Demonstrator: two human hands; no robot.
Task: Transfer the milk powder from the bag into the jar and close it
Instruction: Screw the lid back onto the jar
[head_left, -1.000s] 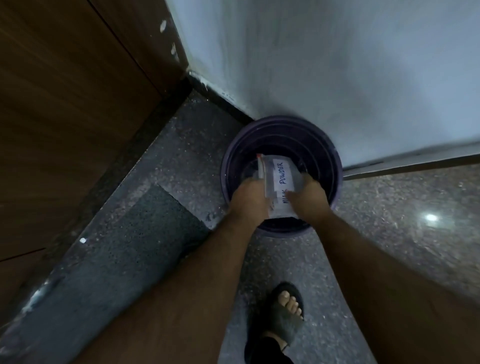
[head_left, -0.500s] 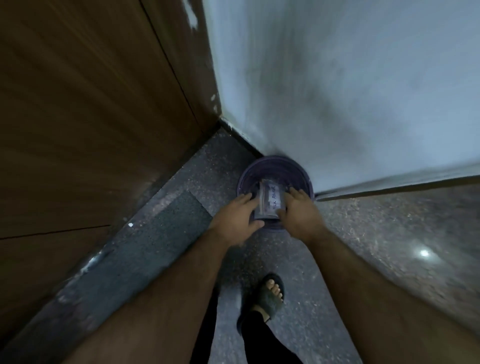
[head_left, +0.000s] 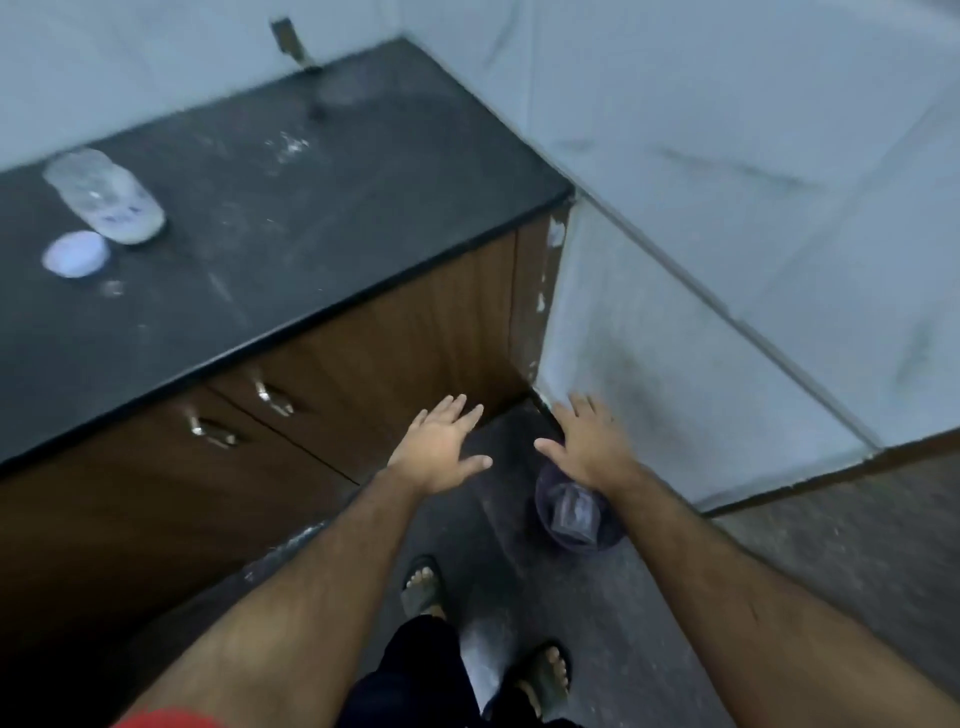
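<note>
- Head view, nearest zone, 6 o'clock: two feet in sandals (head_left: 423, 587) stand on the speckled floor (head_left: 810, 561); both bare forearms reach forward from the lower edge.
- Left hand (head_left: 441, 447): palm down, fingers spread flat, fully open, holding nothing. It hangs in the air in front of the wooden cabinet doors (head_left: 363, 374).
- Right hand (head_left: 589, 447): palm down, fingers spread, fully open, holding nothing. It hangs just above the bin as seen from the camera, not touching it.
- Bin (head_left: 550, 525): dark and round, on the floor at 4 o'clock from the left hand, partly hidden by the right wrist. It stands in the corner between the cabinet and the pale wall (head_left: 675, 338).
- Bag (head_left: 571, 512): clear, lying inside the bin. Its label is too blurred to read.
- Counter (head_left: 311, 218): black top above the cabinet, running from 9 to 12 o'clock, with pale smears on it.
- Jar (head_left: 104, 195): clear, at 10 o'clock on the counter, far left, with white contents in the lower part. Its mouth is uncovered.
- Lid (head_left: 75, 253): white and round, lying on the counter just beside the jar on its near side, apart from it.
</note>
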